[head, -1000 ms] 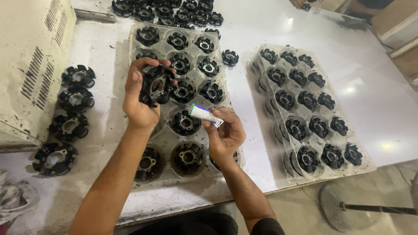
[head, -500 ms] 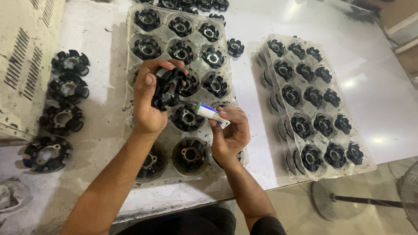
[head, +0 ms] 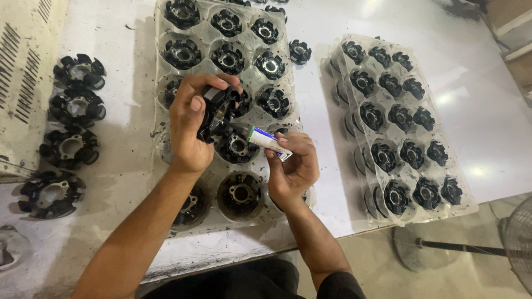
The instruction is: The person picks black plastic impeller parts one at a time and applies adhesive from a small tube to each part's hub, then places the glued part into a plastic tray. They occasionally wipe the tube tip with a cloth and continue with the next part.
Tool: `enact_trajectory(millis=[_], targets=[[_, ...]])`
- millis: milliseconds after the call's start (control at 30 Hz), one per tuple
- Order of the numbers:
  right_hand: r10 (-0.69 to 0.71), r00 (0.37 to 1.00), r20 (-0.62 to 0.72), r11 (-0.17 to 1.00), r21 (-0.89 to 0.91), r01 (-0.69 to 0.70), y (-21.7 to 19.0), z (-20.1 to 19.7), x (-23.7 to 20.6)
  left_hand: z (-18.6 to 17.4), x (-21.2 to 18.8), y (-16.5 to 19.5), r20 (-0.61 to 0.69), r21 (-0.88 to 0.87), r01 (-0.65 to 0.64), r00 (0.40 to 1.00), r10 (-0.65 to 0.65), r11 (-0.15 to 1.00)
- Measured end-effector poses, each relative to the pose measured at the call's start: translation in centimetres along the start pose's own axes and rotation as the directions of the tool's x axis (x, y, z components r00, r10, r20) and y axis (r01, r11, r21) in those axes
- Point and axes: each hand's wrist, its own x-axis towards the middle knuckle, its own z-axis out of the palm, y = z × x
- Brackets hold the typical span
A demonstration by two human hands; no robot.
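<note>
My left hand point(head: 191, 130) grips a black round plastic part point(head: 219, 108), tilted on edge above a clear plastic tray point(head: 160, 147). My right hand point(head: 293, 169) holds a small white tube point(head: 267, 140) with a blue and green band, its tip pointing at the lower side of the held part. Whether the tip touches the part I cannot tell. Both hands hover over the near half of the tray, whose pockets hold several similar black parts point(head: 239, 194).
A second clear tray point(head: 471, 205) filled with black parts lies to the right. Several loose black parts point(head: 69, 147) lie in a column on the white table at left, beside a cream vented box point(head: 25, 61). A fan point(head: 518, 249) stands on the floor at lower right.
My left hand has turned the black part more on edge. My right hand has brought the tube's tip up close to it. The camera view has shifted slightly.
</note>
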Motion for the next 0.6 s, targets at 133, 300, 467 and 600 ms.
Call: enact_trajectory(millis=[133, 300, 467, 600], targets=[[-0.043, 0.999, 0.034, 0.997, -0.068, 0.045, -0.3, -0.2, 0.2, -0.1, 0.1, -0.1, -0.001, 0.023, -0.005, 1.0, 0.005, 1.0], [-0.074, 0.995, 0.062, 0.992, -0.1, 0.08, -0.7, -0.2, 0.4, -0.3, 0.1, -0.2, 0.001, 0.027, -0.014, 1.0, 0.014, 1.0], [-0.068, 0.996, 0.056, 0.987, -0.142, 0.076, -1.1, -0.4, 0.5, -0.2, -0.1, -0.2, 0.013, 0.034, -0.021, 1.0, 0.02, 0.999], [-0.071, 0.996, 0.052, 0.988, -0.133, 0.078, -1.2, -0.5, 0.6, 0.0, -0.1, -0.1, 0.006, 0.038, -0.016, 1.0, 0.016, 0.999]])
